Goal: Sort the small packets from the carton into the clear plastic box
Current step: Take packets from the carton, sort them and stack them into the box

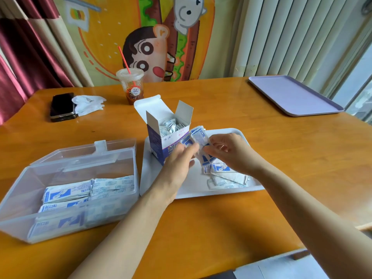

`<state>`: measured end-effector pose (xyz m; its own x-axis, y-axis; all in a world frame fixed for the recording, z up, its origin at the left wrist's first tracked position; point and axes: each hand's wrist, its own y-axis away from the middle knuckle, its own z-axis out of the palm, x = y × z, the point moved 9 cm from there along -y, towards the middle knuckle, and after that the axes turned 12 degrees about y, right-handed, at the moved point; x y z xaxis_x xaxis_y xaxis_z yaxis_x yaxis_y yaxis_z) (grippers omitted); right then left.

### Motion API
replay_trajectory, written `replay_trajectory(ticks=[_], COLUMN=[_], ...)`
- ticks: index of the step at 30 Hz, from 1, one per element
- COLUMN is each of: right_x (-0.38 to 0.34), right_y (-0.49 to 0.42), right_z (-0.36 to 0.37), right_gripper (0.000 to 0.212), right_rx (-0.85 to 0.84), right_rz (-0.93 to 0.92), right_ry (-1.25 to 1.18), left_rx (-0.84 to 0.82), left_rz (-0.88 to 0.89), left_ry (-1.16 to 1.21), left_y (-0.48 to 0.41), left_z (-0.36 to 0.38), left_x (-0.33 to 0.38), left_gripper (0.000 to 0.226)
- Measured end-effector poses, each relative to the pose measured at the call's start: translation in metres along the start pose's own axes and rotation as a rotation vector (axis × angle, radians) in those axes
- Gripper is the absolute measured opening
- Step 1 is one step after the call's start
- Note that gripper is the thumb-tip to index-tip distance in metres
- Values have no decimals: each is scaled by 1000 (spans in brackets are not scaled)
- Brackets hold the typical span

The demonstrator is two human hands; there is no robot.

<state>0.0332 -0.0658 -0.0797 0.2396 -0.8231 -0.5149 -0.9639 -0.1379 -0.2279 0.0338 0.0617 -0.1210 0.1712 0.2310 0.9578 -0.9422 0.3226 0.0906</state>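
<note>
Packets (198, 137) | left grip (177, 166), right grip (231, 152) both pinching them | white tray (181, 188) | wooden table (281, 158) | maroon curtains (20, 47)

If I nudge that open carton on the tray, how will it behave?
The carton stands tall and narrow, so it probably tips easily. Thin card holding small packets: likely light, sliding on the smooth tray.

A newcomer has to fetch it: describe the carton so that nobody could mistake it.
On the wooden table, find the white tray in the middle, just right of the clear plastic box. The carton stands upright at the tray's far left corner. It alone is tall, purple and white, with its top flaps open and small packets showing inside.
</note>
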Motion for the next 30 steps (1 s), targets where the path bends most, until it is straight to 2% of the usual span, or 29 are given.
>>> replay_trajectory(ticks=[3,5,8,11,16,20,24,30], right_x=[-22,-32,-43,-48,-39,-31,-31,-27], right_y=[1,2,3,5,7,9,7,9], right_z=[1,8,24,40,46,47,43,51], right_gripper=[22,17,11,8,16,16,10,17], right_rx=[5,-15,-46,-81,-149,-220,-194,-245], right_rz=[-117,-160,-191,-198,-174,-131,-83,-62], right_ry=[183,264,383,451,397,364,288,256], left_rx=[59,38,39,62,54,32,35,37], left_rz=[88,188,316,353,336,295,266,237], left_ry=[-312,-494,-952,-1217,-1357,-1388,-1374,-1409], left_y=[20,33,38,34,29,25,24,26], left_z=[-16,-17,-13,-15,-21,-22,-21,-24], left_x=[13,22,29,25,21,16,17,14], left_gripper=[58,62,48,38,27,28,30,31])
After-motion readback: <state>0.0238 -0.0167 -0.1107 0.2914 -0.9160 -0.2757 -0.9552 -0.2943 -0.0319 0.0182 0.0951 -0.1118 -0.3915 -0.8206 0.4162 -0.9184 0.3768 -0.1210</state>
